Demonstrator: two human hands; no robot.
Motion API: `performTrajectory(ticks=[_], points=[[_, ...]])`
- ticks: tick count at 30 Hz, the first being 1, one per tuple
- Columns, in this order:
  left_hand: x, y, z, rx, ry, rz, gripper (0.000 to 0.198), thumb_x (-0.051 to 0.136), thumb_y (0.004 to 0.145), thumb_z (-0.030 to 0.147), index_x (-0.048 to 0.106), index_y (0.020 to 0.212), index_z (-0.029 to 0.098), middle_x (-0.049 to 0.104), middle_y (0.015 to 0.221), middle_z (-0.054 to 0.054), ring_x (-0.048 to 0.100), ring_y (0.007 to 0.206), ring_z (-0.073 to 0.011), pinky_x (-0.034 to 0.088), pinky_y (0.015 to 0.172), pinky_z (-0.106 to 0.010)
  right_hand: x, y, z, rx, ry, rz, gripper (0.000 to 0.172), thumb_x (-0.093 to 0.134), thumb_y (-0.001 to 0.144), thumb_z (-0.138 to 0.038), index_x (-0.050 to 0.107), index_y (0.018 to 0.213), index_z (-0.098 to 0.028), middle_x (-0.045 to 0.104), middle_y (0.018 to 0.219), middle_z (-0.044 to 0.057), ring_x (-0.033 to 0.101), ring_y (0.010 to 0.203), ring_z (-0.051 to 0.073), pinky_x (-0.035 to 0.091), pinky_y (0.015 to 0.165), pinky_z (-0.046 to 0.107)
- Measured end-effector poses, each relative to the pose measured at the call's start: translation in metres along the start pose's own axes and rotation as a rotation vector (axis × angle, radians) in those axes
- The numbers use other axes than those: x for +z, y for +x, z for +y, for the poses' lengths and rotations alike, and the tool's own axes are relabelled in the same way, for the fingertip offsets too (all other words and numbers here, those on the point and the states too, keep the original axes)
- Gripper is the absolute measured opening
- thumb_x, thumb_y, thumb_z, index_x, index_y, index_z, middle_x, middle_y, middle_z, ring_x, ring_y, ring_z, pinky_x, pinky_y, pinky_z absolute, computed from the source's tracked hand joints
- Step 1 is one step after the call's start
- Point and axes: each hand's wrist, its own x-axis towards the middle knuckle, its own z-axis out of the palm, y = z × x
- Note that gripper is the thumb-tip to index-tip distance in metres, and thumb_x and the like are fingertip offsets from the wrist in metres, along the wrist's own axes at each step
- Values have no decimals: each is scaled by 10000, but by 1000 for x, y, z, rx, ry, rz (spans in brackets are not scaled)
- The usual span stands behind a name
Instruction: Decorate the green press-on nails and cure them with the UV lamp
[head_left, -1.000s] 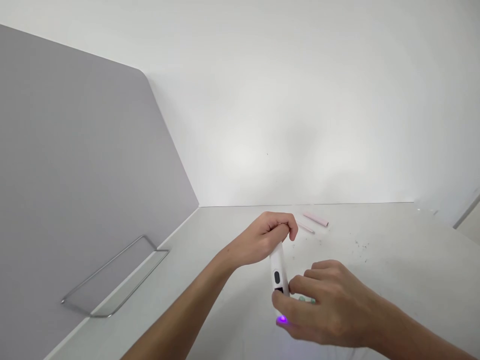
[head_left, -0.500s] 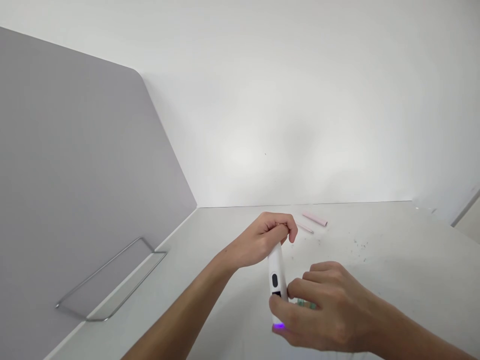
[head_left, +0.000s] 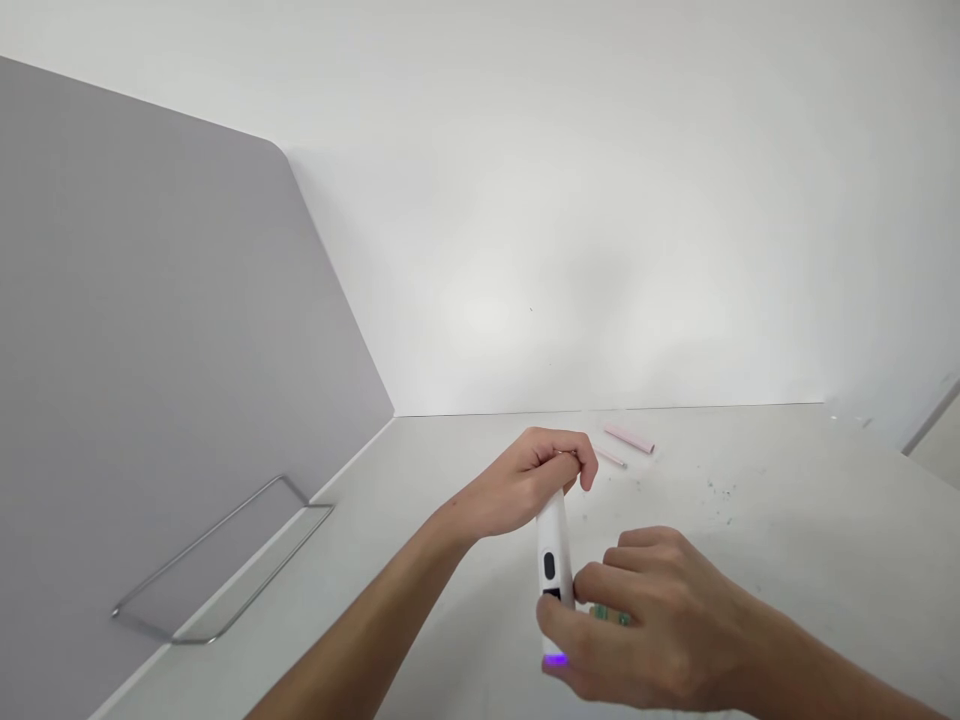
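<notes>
My left hand is closed round the upper end of a slim white handheld UV nail lamp. The lamp has a dark oval button and a small dark display, and violet light glows at its lower end. My right hand is closed at that lower end, one finger lying across the lamp's face and a fingertip just beneath the glow. Glittery green bits, which look like nails, show between the curled fingers of my right hand. Their fingertips are mostly hidden.
Behind my hands lie a pink tube and a thin pink rod, partly hidden. Small specks are scattered on the white table. A bent wire frame juts from the grey panel at left. A white wall stands behind.
Both hands and the lamp sit very slightly lower in view. The violet light stays on and the grips look the same.
</notes>
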Motion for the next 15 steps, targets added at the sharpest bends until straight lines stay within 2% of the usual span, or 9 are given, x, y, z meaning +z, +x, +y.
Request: performTrajectory(ticks=[15], points=[[1, 1, 2, -13, 33, -58, 210, 408, 845, 127, 589, 745, 161, 327, 585, 40, 234, 518, -106, 206, 469, -242, 1, 0, 0, -23, 1, -3, 53, 620, 934, -185, 653, 974, -190, 534, 543, -93, 301, 408, 109, 274, 379, 273]])
